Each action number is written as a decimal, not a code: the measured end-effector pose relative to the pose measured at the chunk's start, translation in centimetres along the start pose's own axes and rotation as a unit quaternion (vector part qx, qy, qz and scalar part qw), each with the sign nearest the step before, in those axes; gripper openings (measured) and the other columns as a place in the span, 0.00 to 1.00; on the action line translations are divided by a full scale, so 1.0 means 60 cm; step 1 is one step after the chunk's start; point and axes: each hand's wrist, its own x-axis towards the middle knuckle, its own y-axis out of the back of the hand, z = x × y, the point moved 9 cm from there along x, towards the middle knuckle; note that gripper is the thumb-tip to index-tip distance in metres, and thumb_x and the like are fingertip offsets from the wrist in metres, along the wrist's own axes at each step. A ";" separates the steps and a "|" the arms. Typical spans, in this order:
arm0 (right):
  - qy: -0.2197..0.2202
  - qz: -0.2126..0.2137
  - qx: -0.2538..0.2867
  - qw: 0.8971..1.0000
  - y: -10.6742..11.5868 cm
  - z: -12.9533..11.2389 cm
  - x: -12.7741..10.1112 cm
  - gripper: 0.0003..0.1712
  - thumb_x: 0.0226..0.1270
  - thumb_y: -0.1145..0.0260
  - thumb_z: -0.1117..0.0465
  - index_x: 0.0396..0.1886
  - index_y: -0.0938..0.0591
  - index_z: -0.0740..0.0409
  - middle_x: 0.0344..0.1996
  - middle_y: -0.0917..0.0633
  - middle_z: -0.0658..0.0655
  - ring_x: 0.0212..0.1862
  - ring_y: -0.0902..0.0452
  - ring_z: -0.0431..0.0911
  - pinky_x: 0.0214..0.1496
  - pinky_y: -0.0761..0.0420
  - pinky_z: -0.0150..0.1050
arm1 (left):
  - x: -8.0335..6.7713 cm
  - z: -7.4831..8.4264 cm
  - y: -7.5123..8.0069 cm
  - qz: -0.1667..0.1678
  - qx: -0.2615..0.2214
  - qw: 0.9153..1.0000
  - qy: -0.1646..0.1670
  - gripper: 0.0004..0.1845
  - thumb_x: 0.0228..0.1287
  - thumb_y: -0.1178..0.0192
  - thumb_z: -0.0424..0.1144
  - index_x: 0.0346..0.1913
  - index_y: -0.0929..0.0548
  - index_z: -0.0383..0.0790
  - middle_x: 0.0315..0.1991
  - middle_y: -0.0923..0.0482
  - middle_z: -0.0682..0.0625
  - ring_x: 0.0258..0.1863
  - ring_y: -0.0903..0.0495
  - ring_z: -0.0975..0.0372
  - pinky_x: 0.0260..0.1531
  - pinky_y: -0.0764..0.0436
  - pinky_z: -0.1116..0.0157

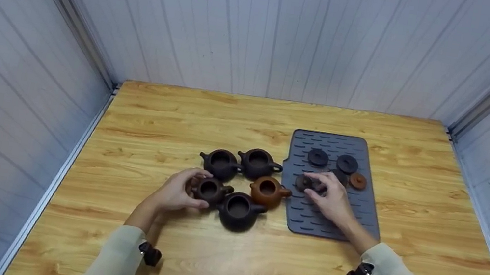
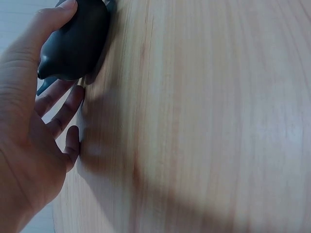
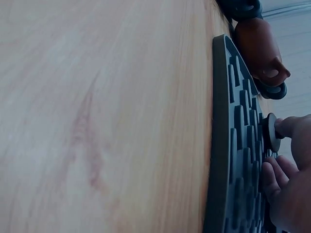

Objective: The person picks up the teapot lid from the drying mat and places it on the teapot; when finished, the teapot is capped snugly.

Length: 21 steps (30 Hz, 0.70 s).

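A: Where is the left hand (image 1: 176, 194)?
B: On the wooden counter (image 1: 170, 110), its curled fingers (image 2: 65, 110) and thumb wrapped round a small dark teapot (image 1: 210, 190) at the front left of a cluster of five lidless pots.
A: And the right hand (image 1: 333, 201)?
B: Over the grey ridged mat (image 1: 365, 205), pinching a dark lid (image 1: 306, 182) that seems to rest on the mat; the fingers partly hide it. Two more dark lids (image 1: 318, 157) and a brown lid (image 1: 357, 181) lie behind it, and the brown teapot (image 1: 268, 191) stands just beside the mat's left edge.
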 end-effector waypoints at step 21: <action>-0.025 0.048 -0.026 0.998 -0.005 0.003 0.005 0.12 0.65 0.27 0.59 0.48 0.10 0.43 0.41 0.19 0.54 0.34 0.26 0.41 0.36 0.27 0.31 | -0.001 0.003 0.000 0.000 0.000 1.000 0.000 0.40 0.44 0.18 0.45 0.64 0.23 0.52 0.57 0.17 0.49 0.55 0.18 0.57 0.62 0.25 0.53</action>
